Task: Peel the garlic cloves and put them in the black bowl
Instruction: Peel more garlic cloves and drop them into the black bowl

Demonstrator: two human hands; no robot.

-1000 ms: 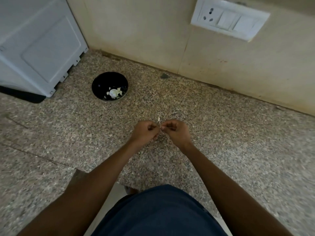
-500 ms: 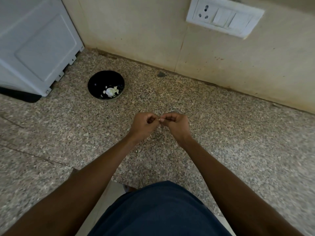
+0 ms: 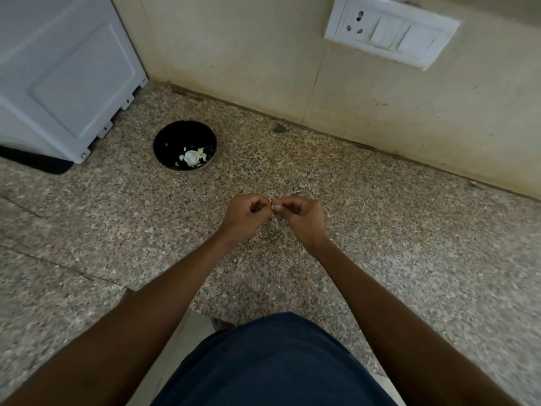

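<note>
Both fists curled, left hand (image 3: 246,213) and right hand (image 3: 304,215) pinching tiny garlic clove (image 3: 272,207) mid-frame; round glossy black bowl (image 3: 185,145) upper left on speckled granite counter (image 3: 409,230).

Worktop (image 3: 395,230): speckled granite-like stone, polished, faintly glossy. Bowl (image 3: 167,142): black, smooth, glossy. Garlic (image 3: 191,156): pale, with papery skin flakes. Wall (image 3: 248,54): cream tile, smooth, stained. Switch plate (image 3: 392,30): white plastic, smooth. Appliance (image 3: 58,68): white moulded panel, matt. Shirt (image 3: 272,361): dark blue cloth, matt.
</note>
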